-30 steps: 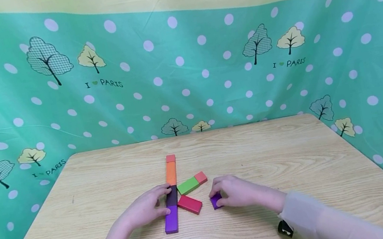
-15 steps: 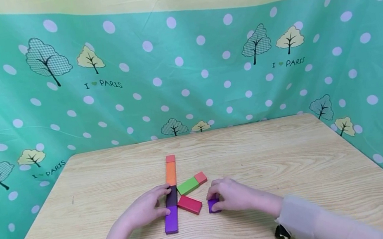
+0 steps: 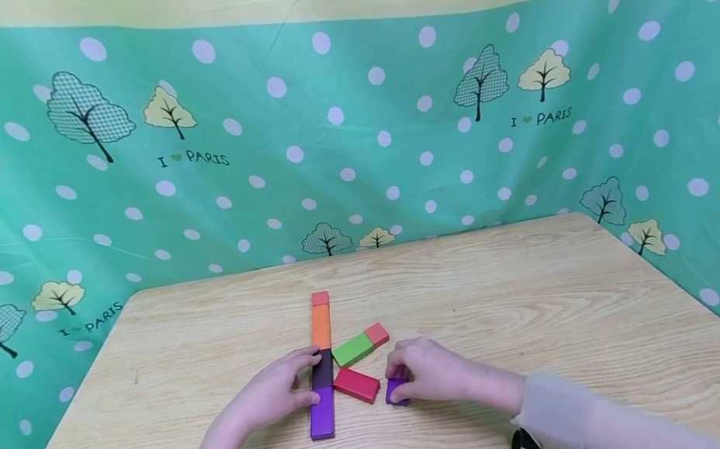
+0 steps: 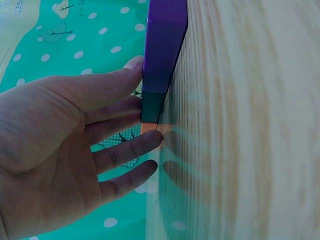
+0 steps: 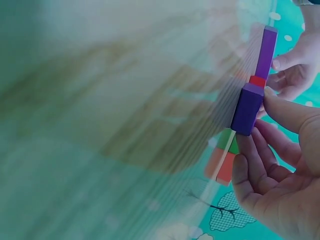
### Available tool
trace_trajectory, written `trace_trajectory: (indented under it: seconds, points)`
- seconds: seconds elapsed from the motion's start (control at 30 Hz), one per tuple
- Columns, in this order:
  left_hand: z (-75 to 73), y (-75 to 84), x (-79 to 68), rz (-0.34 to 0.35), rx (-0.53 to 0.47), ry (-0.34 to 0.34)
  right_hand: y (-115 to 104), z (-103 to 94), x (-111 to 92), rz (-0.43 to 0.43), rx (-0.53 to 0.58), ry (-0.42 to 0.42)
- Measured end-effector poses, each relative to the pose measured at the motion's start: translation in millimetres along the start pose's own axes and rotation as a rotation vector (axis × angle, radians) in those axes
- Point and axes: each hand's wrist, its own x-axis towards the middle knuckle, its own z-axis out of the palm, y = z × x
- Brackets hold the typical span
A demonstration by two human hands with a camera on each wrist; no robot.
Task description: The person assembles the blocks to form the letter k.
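In the head view my left hand (image 3: pixel 267 396) rests beside a straight column of blocks, thumb on the long purple block (image 3: pixel 323 421) and a fingertip on the dark block (image 3: pixel 323 372). Its fingers are spread and relaxed, also in the left wrist view. Above the dark block come an orange block (image 3: pixel 321 329) and a small coral block (image 3: pixel 320 298). My right hand (image 3: pixel 436 372) pinches a small purple block (image 5: pixel 247 110) between thumb and fingers, just right of a red block (image 3: pixel 357 385). That red block slants away from the column's right side.
A green block (image 3: pixel 352 350) angles up and right from the column, with another coral block (image 3: pixel 377 334) at its far end. All lie on the wooden table (image 3: pixel 518 286). A green dotted curtain (image 3: pixel 347 140) hangs behind its back edge.
My right hand has moved slightly left and toward the near edge with the small purple block, bringing it closer to the red block and turning it. The left hand stays in place.
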Motion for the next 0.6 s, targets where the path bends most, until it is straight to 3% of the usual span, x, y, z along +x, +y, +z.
trace_trajectory:
  seconds: [0.6]
  points:
    - [0.0,0.3,0.5,-0.004,-0.007,0.000,-12,5.1,5,0.067,0.011,0.030]
